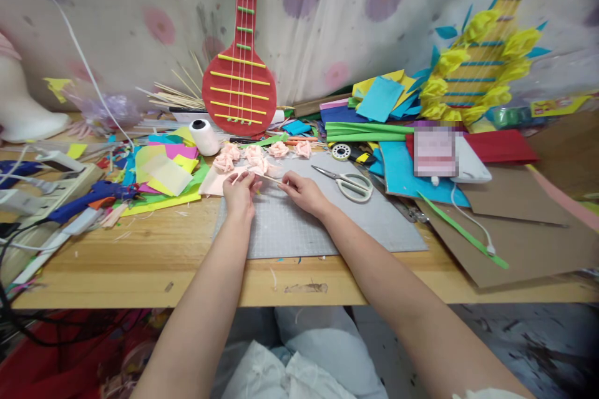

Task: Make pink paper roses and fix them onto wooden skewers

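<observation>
My left hand [239, 194] and my right hand [305, 193] are over the grey cutting mat [290, 227]. A thin pale stick [271, 179] runs between their fingertips, and both hands pinch it. Pale pink crepe paper [257, 165] shows just beyond my left fingertips; whether it is joined to the stick I cannot tell. Several pink paper flowers [279, 149] lie along the mat's far edge. Left of them is a flat pink paper piece [215, 182], partly behind my left hand. Scissors [354, 187] with pale handles rest on the mat, right of my right hand.
A red paper lute [239, 90] leans at the back, near a white thread spool [204, 137]. Coloured paper scraps [163, 168] and a blue glue gun [88, 199] lie left. Brown cardboard [528, 230], a white cable and a yellow-flowered instrument [477, 72] are at right.
</observation>
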`<state>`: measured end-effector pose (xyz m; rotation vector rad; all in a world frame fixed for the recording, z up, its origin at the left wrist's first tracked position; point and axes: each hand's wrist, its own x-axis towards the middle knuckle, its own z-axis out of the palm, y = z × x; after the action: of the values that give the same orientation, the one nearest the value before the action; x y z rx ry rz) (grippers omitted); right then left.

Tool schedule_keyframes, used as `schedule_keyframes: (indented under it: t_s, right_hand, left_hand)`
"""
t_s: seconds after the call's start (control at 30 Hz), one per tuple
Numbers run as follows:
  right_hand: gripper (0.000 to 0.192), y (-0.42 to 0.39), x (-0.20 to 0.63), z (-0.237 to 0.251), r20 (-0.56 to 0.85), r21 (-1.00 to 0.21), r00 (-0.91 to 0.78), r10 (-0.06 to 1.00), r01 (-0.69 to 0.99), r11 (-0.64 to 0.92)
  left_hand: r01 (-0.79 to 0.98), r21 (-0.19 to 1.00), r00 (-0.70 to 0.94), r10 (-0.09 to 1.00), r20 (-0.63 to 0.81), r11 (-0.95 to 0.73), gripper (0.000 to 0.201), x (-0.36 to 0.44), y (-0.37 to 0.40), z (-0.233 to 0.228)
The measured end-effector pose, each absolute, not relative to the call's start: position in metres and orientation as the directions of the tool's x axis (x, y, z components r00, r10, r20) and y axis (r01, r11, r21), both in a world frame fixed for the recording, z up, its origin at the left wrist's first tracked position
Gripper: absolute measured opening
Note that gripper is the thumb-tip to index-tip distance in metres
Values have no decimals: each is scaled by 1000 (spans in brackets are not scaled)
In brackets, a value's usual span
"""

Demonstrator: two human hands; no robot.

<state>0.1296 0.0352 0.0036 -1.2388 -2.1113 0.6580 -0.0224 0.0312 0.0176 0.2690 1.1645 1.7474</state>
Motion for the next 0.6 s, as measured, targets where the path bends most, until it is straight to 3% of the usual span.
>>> schedule_keyframes:
  t_s: [0.6]
  right_hand:
    - [26,37,131,1,235,-676,-397,887,589,443]
  left_hand:
    - [-699,715,-385,834,-396,17,27,-26,35,16]
